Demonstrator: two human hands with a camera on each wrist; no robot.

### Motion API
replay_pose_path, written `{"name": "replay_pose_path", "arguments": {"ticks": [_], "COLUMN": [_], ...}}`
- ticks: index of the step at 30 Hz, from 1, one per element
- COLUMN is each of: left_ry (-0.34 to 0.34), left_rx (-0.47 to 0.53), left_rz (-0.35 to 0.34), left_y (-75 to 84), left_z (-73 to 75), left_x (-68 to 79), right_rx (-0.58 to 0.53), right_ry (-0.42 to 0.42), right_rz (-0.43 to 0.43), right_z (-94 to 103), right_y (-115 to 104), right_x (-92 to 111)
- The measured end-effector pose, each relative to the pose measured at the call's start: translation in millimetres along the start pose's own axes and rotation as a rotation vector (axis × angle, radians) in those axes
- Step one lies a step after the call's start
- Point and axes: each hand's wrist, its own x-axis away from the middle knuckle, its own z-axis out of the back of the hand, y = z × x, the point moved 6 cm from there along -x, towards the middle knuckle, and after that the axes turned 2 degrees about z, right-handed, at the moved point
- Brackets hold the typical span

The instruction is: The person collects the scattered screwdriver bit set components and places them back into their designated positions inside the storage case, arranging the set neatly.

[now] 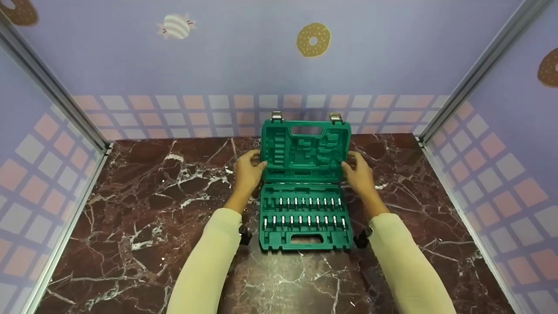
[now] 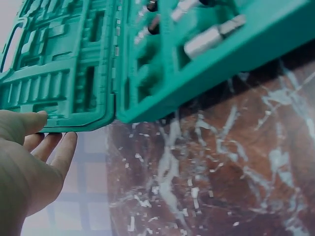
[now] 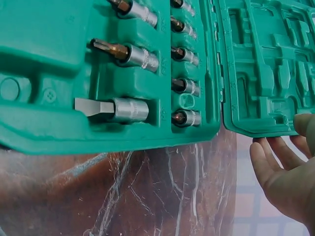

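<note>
A green socket-bit case stands unfolded, its lid (image 1: 305,172) raised at the back and its base (image 1: 274,240) flat on the table. My left hand (image 1: 249,171) holds the lid's left edge, thumb on the inner face and fingers behind. At the opposite edge my right hand (image 1: 360,175) grips the lid in the same way. Two rows of silver bit sockets (image 3: 132,110) fill most slots of the base; a couple of slots at the left of the back row hold none. Moulded hollows (image 2: 42,93) in the lid are bare.
The case sits on a dark red marbled table (image 1: 174,226). Behind it rises a purple patterned wall (image 1: 244,65), with side walls at left and right. Two metal latches (image 1: 277,116) stick up from the lid's top edge.
</note>
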Motion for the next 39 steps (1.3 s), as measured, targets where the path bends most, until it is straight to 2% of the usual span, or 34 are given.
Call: {"name": "replay_pose_path", "arguments": {"ticks": [6,10,18,25,31,39], "left_ry": [-0.011,-0.014,0.015,-0.010,0.047,0.055], "left_rx": [-0.004,0.008,-0.033,0.006,-0.015,-0.003], "left_rz": [-0.060,-0.120,-0.252,-0.318,-0.416,-0.471], "left_y": [13.6,22.9,37.2,41.4,42.7,36.9], "left_z": [9.5,13.6,22.0,26.5,28.9,26.1], "left_x": [2.0,4.8,16.3,30.3,41.6,50.2], "right_rx": [0.025,0.028,0.091,0.100,0.111,0.156], "right_ry": [0.020,0.028,0.050,0.095,0.195,0.280], "right_rz": [0.053,0.083,0.167,0.279,0.371,0.418], "right_z": [6.9,13.6,20.6,26.2,31.7,27.6], "right_y": [-7,-11,-21,-32,-36,-28], "right_x": [4,7,14,29,39,45]}}
